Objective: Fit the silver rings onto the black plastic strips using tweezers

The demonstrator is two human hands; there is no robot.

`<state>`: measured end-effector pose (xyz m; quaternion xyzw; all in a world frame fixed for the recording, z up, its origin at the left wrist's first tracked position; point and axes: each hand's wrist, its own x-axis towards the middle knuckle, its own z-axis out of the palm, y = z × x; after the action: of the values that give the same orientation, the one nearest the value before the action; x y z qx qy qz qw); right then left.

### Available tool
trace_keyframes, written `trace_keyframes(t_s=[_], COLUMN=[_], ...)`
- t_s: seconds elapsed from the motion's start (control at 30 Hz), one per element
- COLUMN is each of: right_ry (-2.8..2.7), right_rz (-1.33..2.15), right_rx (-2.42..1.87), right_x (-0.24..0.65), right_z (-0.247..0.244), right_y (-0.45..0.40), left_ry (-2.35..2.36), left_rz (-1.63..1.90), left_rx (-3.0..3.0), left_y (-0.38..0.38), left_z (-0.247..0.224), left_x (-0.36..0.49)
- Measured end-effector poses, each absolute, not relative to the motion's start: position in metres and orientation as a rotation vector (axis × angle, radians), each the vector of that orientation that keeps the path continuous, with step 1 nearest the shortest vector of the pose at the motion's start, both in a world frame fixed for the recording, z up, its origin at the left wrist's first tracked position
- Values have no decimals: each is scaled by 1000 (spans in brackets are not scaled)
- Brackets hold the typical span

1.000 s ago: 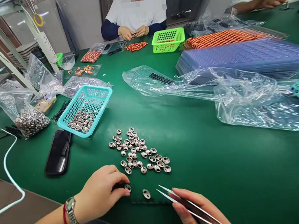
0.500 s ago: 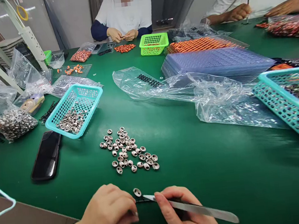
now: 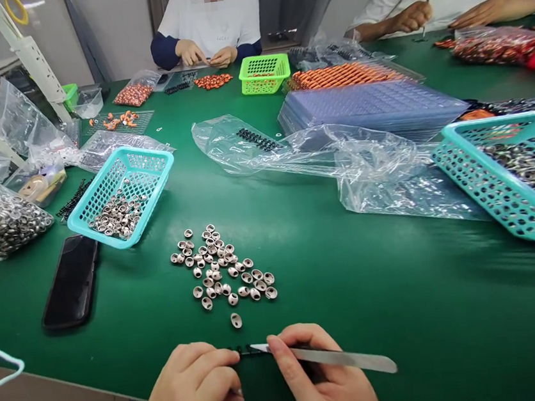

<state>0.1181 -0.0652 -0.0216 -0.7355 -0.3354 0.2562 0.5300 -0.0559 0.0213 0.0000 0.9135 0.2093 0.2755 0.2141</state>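
At the table's near edge, my left hand (image 3: 192, 389) is closed, its fingertips pinching the left end of a thin black strip (image 3: 245, 351) with small knobs. Metal tweezers (image 3: 350, 358) are gripped in my right hand (image 3: 326, 374), their pale tip touching or just over the strip. Part of the strip is hidden by my fingers. One oval silver cap with a dark hole (image 3: 235, 320) lies by itself just beyond the strip. Farther off, a loose group of similar silver caps (image 3: 216, 275) is spread on the green table (image 3: 354, 281).
To the left are a phone (image 3: 70, 281), a turquoise basket of silver caps (image 3: 152, 204) and a bag of metal parts (image 3: 12, 223). Clear plastic film (image 3: 372, 182), stacked trays (image 3: 368, 108) and another turquoise basket (image 3: 478, 183) lie right. Two people work across the table.
The tweezer tip has moved from beside the single silver cap to the black strip, whose knobs now show between my hands. That cap now lies farther from my fingers. The view has shifted slightly.
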Motion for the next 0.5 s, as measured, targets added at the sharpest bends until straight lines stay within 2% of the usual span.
trace_keyframes(t_s=[0.5], right_ry=[-799], right_rz=[617], right_rx=[-1753], right_x=[121], right_z=[-21], right_y=[-65], left_ry=[581], left_rz=[729], left_rx=[2536], left_y=[21], left_z=[0], left_x=[-55])
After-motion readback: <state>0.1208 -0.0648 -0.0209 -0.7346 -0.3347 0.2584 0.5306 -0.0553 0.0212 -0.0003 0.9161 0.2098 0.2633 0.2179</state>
